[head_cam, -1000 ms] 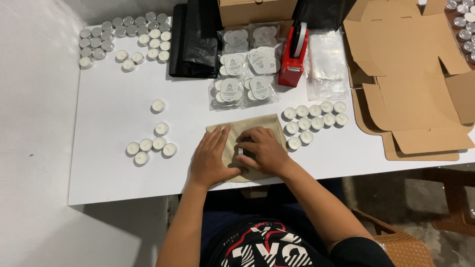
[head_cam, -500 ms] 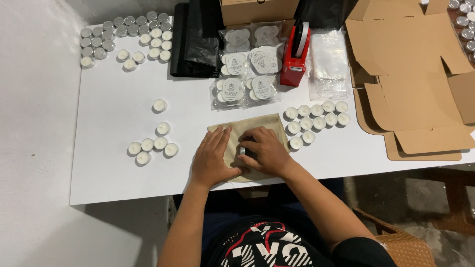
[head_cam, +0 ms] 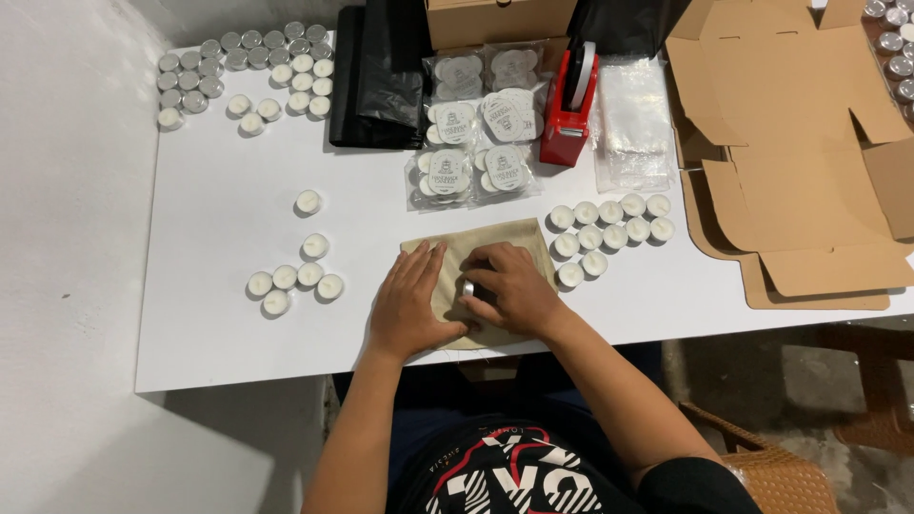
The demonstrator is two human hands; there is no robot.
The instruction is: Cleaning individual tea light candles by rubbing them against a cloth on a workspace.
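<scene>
A beige cloth pouch (head_cam: 495, 240) lies flat at the near edge of the white table (head_cam: 228, 314). My left hand (head_cam: 411, 303) presses palm-down on the pouch's left part, fingers spread. My right hand (head_cam: 512, 289) rests on the pouch's middle and its fingers close around a small metal-cupped tealight (head_cam: 467, 289) at the pouch. A cluster of white tealights (head_cam: 609, 227) sits just right of the pouch. Another small group of tealights (head_cam: 295, 279) lies to the left.
Many tealights (head_cam: 243, 69) fill the far left corner. Clear packets of tealights (head_cam: 476, 133) lie beyond the pouch, beside a red tape dispenser (head_cam: 568, 109), black bags (head_cam: 381, 76) and clear plastic bags (head_cam: 630, 124). Flattened cardboard boxes (head_cam: 800, 162) cover the right side.
Both hands stay on the pouch; only the fingers shift slightly. Nothing else on the table has moved.
</scene>
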